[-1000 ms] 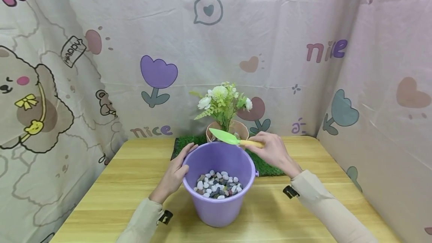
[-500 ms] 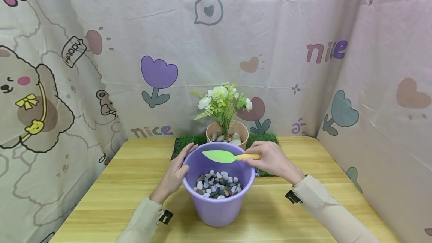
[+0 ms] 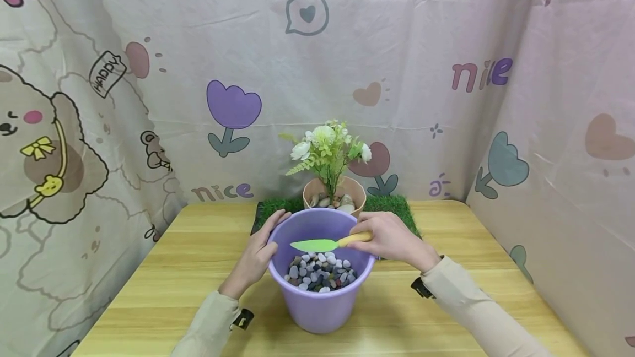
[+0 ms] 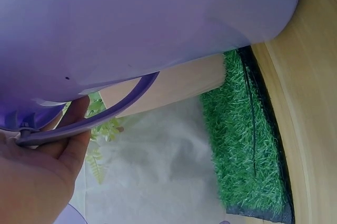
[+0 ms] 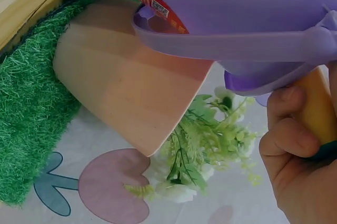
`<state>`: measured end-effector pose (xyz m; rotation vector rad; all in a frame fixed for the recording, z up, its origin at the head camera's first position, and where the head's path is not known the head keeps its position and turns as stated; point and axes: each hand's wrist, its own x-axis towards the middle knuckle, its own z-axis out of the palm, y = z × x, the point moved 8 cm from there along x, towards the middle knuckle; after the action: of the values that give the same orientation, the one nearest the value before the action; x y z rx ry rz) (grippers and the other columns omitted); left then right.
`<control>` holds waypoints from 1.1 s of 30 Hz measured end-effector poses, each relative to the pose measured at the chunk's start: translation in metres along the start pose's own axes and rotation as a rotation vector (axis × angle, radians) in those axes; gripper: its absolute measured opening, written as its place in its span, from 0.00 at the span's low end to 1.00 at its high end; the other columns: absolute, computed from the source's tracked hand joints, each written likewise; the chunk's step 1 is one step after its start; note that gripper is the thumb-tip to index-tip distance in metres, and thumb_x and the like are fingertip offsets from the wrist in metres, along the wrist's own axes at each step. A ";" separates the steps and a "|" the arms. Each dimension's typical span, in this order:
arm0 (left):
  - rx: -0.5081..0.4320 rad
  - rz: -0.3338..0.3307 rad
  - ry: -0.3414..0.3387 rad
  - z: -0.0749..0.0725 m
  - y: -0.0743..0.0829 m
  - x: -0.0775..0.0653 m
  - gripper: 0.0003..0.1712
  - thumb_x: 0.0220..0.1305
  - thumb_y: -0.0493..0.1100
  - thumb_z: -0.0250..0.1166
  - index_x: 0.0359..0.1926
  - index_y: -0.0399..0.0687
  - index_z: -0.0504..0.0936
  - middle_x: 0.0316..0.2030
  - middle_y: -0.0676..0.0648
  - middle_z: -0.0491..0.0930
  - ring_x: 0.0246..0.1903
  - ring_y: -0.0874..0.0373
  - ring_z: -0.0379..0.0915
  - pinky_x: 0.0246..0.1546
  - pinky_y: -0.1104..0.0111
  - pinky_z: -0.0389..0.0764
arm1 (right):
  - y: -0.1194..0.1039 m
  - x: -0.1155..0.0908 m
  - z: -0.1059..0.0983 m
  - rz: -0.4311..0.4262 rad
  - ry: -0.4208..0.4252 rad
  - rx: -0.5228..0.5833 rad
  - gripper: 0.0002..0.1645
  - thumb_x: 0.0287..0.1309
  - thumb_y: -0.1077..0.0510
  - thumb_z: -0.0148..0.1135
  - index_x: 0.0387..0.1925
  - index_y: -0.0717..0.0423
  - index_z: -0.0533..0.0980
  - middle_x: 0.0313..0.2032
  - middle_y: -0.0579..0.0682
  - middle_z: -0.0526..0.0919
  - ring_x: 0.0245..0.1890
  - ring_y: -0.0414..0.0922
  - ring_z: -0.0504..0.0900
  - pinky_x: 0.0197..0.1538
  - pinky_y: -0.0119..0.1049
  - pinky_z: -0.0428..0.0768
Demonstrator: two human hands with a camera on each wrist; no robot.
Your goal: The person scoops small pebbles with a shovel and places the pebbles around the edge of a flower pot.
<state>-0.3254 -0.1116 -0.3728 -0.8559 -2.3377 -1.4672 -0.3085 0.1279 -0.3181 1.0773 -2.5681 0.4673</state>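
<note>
A purple bucket (image 3: pixel 319 310) stands upright on the table, with black, white and grey pebbles (image 3: pixel 322 274) in its bottom. My left hand (image 3: pixel 255 258) grips the bucket's left rim, thumb inside and fingers along the outside. In the left wrist view, the purple bail handle (image 4: pixel 118 105) crosses those fingers. My right hand (image 3: pixel 394 240) holds the yellow handle of a small trowel (image 3: pixel 313 245) at the bucket's right side. The bright green blade points left inside the bucket mouth, just above the pebbles. No pebbles show on the blade.
Behind the bucket, a peach flowerpot (image 5: pixel 131 71) stands on a green artificial grass mat (image 3: pixel 397 208). It holds larger stones and white flowers (image 3: pixel 322 145) with green leaves. Printed curtains (image 3: pixel 317 59) enclose the back and sides of the wooden table (image 3: pixel 163 269).
The trowel has come down from above the bucket's far rim into its mouth, moving slightly left and toward me with the right hand. My left hand stays on the rim.
</note>
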 end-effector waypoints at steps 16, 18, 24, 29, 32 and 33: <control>0.001 0.005 0.010 0.001 -0.002 -0.001 0.44 0.55 0.28 0.46 0.75 0.52 0.55 0.70 0.48 0.67 0.66 0.50 0.67 0.60 0.72 0.69 | -0.007 0.011 0.005 0.022 -0.087 -0.140 0.12 0.44 0.37 0.73 0.25 0.38 0.86 0.26 0.31 0.79 0.22 0.29 0.71 0.26 0.25 0.69; 0.002 0.004 0.007 0.001 -0.002 -0.001 0.44 0.55 0.28 0.46 0.75 0.53 0.55 0.70 0.49 0.67 0.66 0.51 0.66 0.61 0.73 0.69 | -0.008 0.010 0.005 0.001 -0.113 -0.120 0.12 0.45 0.37 0.73 0.26 0.38 0.86 0.26 0.30 0.80 0.22 0.28 0.71 0.27 0.25 0.69; -0.002 0.022 0.019 0.000 0.000 0.001 0.44 0.55 0.29 0.45 0.75 0.51 0.56 0.70 0.46 0.67 0.67 0.50 0.65 0.62 0.77 0.66 | -0.021 0.013 0.007 -0.080 -0.319 0.013 0.09 0.43 0.38 0.74 0.26 0.33 0.87 0.24 0.26 0.78 0.22 0.28 0.73 0.28 0.25 0.70; -0.007 0.029 0.028 -0.001 0.000 0.002 0.44 0.54 0.28 0.45 0.75 0.49 0.56 0.69 0.44 0.67 0.67 0.48 0.65 0.61 0.79 0.64 | -0.035 0.020 0.015 -0.095 -0.442 -0.027 0.10 0.40 0.35 0.74 0.16 0.28 0.83 0.17 0.22 0.75 0.21 0.29 0.72 0.27 0.26 0.69; 0.001 0.032 0.027 0.000 -0.001 0.001 0.44 0.55 0.28 0.45 0.75 0.49 0.56 0.69 0.46 0.67 0.67 0.48 0.65 0.62 0.78 0.64 | -0.036 0.021 0.019 -0.059 -0.445 -0.079 0.11 0.38 0.32 0.74 0.14 0.26 0.82 0.16 0.21 0.74 0.21 0.31 0.70 0.26 0.26 0.68; 0.003 0.033 0.028 0.000 -0.001 0.001 0.44 0.55 0.28 0.45 0.75 0.50 0.56 0.69 0.46 0.67 0.67 0.47 0.65 0.62 0.78 0.65 | -0.036 0.021 0.020 -0.045 -0.440 -0.091 0.11 0.37 0.32 0.74 0.15 0.26 0.83 0.15 0.21 0.74 0.21 0.31 0.70 0.26 0.27 0.68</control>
<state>-0.3270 -0.1116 -0.3732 -0.8636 -2.2942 -1.4533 -0.2995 0.0827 -0.3217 1.3235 -2.8935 0.1051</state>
